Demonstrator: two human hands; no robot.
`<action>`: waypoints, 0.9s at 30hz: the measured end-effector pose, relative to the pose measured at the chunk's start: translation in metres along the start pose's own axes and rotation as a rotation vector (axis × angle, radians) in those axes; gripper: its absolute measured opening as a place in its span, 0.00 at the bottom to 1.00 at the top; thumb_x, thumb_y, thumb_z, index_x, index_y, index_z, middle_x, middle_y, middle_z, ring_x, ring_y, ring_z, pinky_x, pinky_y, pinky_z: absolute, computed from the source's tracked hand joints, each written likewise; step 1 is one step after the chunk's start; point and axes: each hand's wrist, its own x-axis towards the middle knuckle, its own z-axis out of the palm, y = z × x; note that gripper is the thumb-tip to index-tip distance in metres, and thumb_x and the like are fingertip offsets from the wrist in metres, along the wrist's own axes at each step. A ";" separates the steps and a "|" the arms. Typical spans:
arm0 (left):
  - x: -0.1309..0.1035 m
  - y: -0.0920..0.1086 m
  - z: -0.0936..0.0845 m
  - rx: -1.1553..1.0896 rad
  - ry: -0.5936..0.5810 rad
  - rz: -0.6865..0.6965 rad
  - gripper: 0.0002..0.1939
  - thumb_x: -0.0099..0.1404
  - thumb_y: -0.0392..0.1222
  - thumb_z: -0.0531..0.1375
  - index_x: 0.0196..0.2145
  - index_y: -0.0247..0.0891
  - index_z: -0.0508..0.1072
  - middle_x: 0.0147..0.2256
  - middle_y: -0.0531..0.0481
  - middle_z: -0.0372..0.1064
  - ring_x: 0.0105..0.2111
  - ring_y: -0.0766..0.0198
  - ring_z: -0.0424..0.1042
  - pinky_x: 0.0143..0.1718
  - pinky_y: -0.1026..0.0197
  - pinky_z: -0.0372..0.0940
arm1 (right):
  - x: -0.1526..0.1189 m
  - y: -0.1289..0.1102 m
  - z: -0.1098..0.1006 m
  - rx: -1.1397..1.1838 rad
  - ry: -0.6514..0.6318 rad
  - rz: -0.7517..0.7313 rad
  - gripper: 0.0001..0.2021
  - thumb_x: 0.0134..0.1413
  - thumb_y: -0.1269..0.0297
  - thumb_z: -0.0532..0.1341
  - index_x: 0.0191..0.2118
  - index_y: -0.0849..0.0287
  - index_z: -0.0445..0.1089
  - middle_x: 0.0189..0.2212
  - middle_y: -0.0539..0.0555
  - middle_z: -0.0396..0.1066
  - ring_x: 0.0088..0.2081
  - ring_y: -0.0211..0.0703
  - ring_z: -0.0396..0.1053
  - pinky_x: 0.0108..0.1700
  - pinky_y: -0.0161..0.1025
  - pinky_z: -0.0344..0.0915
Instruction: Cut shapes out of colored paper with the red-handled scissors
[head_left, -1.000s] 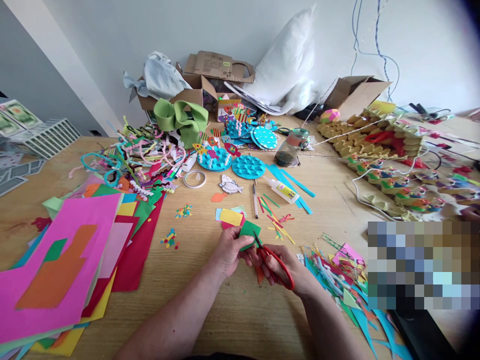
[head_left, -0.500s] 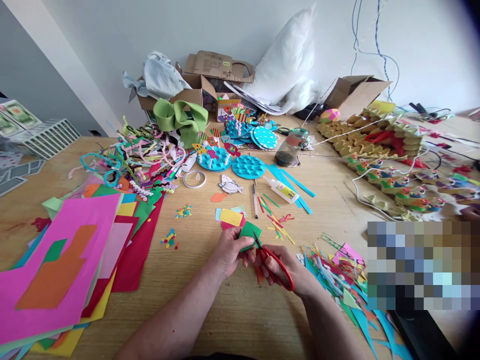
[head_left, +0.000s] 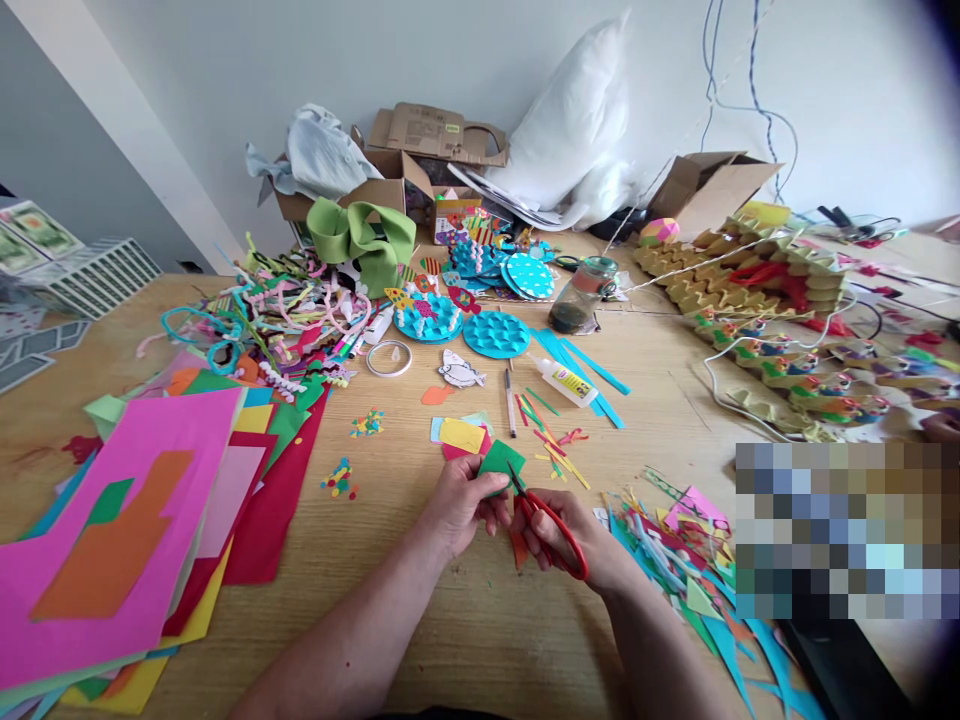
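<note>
Between thumb and fingers, my left hand (head_left: 461,505) pinches a small piece of green paper (head_left: 504,458). My right hand (head_left: 564,530) is wrapped round the red handles of a pair of scissors (head_left: 556,525). The dark blades lie at the right edge of the green paper. A bit of orange paper (head_left: 519,548) shows below, beside my right fingers. Just beyond my left hand lie a yellow paper piece (head_left: 461,435) and other small coloured pieces. A paper fish with drawn outlines (head_left: 460,370) and an orange fish shape (head_left: 437,396) rest farther back.
A stack of coloured sheets (head_left: 187,430) lies at left, below a heap of pipe cleaners (head_left: 300,300). A glue bottle (head_left: 568,381), a pen (head_left: 511,402) and blue discs (head_left: 496,334) stand ahead. Paper scraps (head_left: 675,560) and egg cartons (head_left: 787,360) fill the right.
The green paper has shifted very slightly, and the scissors' blades sit at a slightly different angle on its edge. Both hands stay in nearly the same place.
</note>
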 end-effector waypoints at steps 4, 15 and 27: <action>0.001 -0.001 0.000 -0.010 0.012 0.001 0.12 0.46 0.42 0.64 0.24 0.34 0.66 0.19 0.56 0.65 0.12 0.71 0.64 0.08 0.70 0.51 | 0.001 0.001 0.000 0.000 -0.002 -0.005 0.27 0.50 0.38 0.56 0.27 0.63 0.63 0.18 0.49 0.63 0.16 0.31 0.57 0.18 0.30 0.50; 0.000 0.000 0.001 0.019 0.036 -0.001 0.13 0.45 0.43 0.64 0.25 0.34 0.66 0.18 0.56 0.65 0.12 0.71 0.64 0.08 0.71 0.52 | 0.000 -0.002 0.001 -0.001 -0.021 -0.003 0.28 0.47 0.36 0.56 0.28 0.63 0.63 0.19 0.50 0.62 0.18 0.32 0.59 0.19 0.30 0.53; -0.001 0.002 0.001 0.014 0.025 0.001 0.11 0.45 0.42 0.63 0.25 0.34 0.66 0.18 0.56 0.65 0.12 0.71 0.63 0.09 0.71 0.51 | 0.000 -0.002 0.001 -0.028 -0.019 0.025 0.29 0.47 0.35 0.55 0.28 0.63 0.63 0.18 0.50 0.63 0.17 0.32 0.58 0.19 0.30 0.53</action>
